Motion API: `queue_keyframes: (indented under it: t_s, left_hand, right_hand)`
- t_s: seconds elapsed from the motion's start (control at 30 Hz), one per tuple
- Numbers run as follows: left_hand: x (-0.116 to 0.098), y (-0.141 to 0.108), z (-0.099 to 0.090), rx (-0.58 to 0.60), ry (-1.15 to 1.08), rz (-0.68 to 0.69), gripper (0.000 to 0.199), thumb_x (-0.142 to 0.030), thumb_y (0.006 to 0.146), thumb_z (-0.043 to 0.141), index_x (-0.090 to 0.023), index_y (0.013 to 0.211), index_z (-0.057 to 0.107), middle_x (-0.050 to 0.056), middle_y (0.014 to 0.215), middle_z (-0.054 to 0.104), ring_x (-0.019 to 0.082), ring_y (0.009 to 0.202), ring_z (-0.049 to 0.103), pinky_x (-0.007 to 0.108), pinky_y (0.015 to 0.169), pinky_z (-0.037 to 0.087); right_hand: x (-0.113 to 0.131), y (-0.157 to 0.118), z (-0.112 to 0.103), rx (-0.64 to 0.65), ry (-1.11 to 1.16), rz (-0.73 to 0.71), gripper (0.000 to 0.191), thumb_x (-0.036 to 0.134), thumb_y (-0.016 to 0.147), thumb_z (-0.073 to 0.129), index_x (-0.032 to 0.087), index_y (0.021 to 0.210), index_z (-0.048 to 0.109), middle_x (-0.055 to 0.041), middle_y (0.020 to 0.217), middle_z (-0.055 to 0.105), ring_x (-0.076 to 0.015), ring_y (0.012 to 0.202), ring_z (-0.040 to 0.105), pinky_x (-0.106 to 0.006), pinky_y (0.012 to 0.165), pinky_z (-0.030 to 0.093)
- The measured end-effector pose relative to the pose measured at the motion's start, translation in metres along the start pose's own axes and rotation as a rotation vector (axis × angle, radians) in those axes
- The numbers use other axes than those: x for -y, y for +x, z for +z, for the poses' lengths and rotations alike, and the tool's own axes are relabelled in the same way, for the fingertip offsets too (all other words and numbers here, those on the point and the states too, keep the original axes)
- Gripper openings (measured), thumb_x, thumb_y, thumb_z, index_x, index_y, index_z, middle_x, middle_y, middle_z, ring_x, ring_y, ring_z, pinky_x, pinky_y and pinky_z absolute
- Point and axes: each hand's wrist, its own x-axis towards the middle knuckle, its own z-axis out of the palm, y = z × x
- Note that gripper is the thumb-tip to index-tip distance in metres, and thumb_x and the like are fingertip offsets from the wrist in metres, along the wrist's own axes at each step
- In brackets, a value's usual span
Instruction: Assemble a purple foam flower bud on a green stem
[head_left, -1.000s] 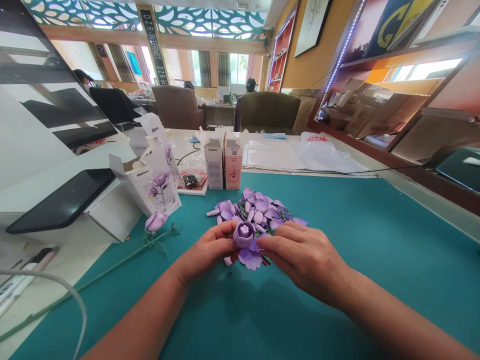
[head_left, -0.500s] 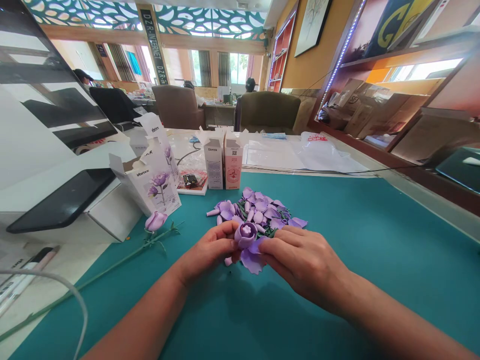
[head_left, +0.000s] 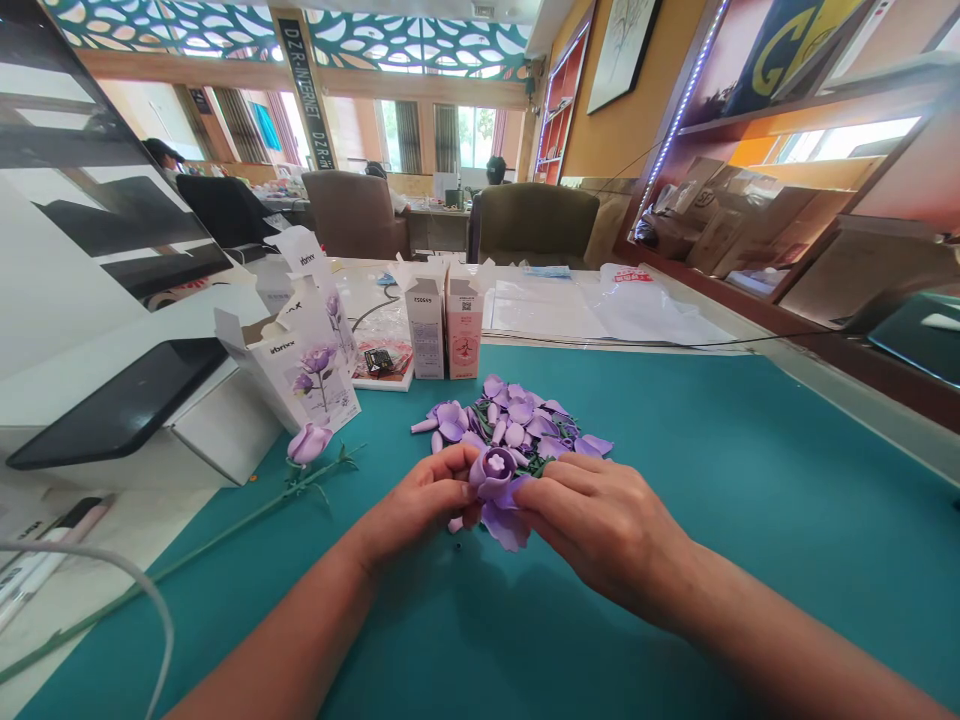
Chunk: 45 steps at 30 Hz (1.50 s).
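Note:
Between my hands, above the green mat, is a purple toy flower (head_left: 493, 474) with a pale star-shaped centre and a ring of petals. The fingers of my left hand (head_left: 429, 500) are closed on its left side. My right hand (head_left: 604, 515) pinches a wide purple petal (head_left: 505, 525) against the flower's lower right. My right fingertips partly hide where petal and flower meet. Just behind the hands lies a heap of loose purple petals and green pieces (head_left: 517, 415).
To the left lies a finished-looking purple rose (head_left: 308, 444) on a long green stem. Open printed boxes (head_left: 300, 370) stand behind it, near a black tablet (head_left: 120, 400) on a white box. Two narrow cartons (head_left: 446, 325) stand at the mat's back edge. A grey cable (head_left: 150, 590) curves at lower left.
Both hands keep their grip, and the flower and petal have tilted very slightly. The whole view has shifted a little.

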Motion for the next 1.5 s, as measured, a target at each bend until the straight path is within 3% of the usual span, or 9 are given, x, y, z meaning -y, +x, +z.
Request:
queue_keyframes:
  t_s: [0.3, 0.57, 0.87, 1.3, 1.5]
  left_hand:
    - [-0.002, -0.001, 0.003, -0.021, 0.034, -0.036, 0.021, -0.028, 0.071, 0.067, -0.017, 0.088, 0.061, 0.0, 0.07, 0.054, 0.012, 0.061, 0.045, 0.025, 0.06, 0.035]
    - [0.003, 0.003, -0.005, 0.037, 0.072, -0.018, 0.025, -0.031, 0.069, 0.067, -0.018, 0.089, 0.061, 0.001, 0.07, 0.055, 0.013, 0.062, 0.047, 0.026, 0.058, 0.034]
    - [-0.002, 0.001, -0.002, 0.04, 0.06, -0.036, 0.024, -0.033, 0.069, 0.07, -0.018, 0.086, 0.061, 0.0, 0.071, 0.054, 0.013, 0.062, 0.045, 0.026, 0.06, 0.034]
    - [0.002, 0.001, 0.001, 0.051, -0.03, -0.031, 0.028, -0.035, 0.065, 0.071, -0.018, 0.085, 0.061, 0.0, 0.07, 0.053, 0.014, 0.064, 0.046, 0.028, 0.062, 0.035]
    - [-0.002, -0.002, 0.006, 0.001, -0.048, -0.042, 0.024, -0.032, 0.067, 0.069, -0.018, 0.086, 0.061, 0.0, 0.072, 0.054, 0.014, 0.065, 0.048, 0.029, 0.065, 0.038]
  right_hand:
    - [0.0, 0.0, 0.002, 0.017, 0.036, -0.006, 0.031, 0.012, 0.097, 0.045, 0.015, 0.07, 0.061, 0.0007, 0.06, 0.053, -0.0122, 0.055, 0.042, -0.027, 0.053, 0.031]
    - [0.001, 0.001, 0.002, 0.002, 0.04, -0.006, 0.035, 0.015, 0.099, 0.043, 0.015, 0.07, 0.061, 0.0003, 0.059, 0.054, -0.0122, 0.054, 0.044, -0.027, 0.052, 0.032]
    - [-0.002, 0.003, -0.007, -0.021, 0.081, 0.045, 0.031, 0.024, 0.101, 0.041, 0.016, 0.082, 0.063, -0.001, 0.065, 0.063, -0.0115, 0.057, 0.055, -0.023, 0.054, 0.039]
    - [-0.001, 0.005, -0.005, -0.044, 0.096, 0.013, 0.034, 0.02, 0.101, 0.04, 0.015, 0.075, 0.062, -0.0017, 0.06, 0.06, -0.012, 0.054, 0.05, -0.024, 0.051, 0.036]
    - [-0.003, 0.005, -0.004, -0.057, 0.119, 0.025, 0.034, 0.022, 0.101, 0.04, 0.016, 0.075, 0.061, -0.0011, 0.06, 0.06, -0.0111, 0.053, 0.051, -0.023, 0.051, 0.037]
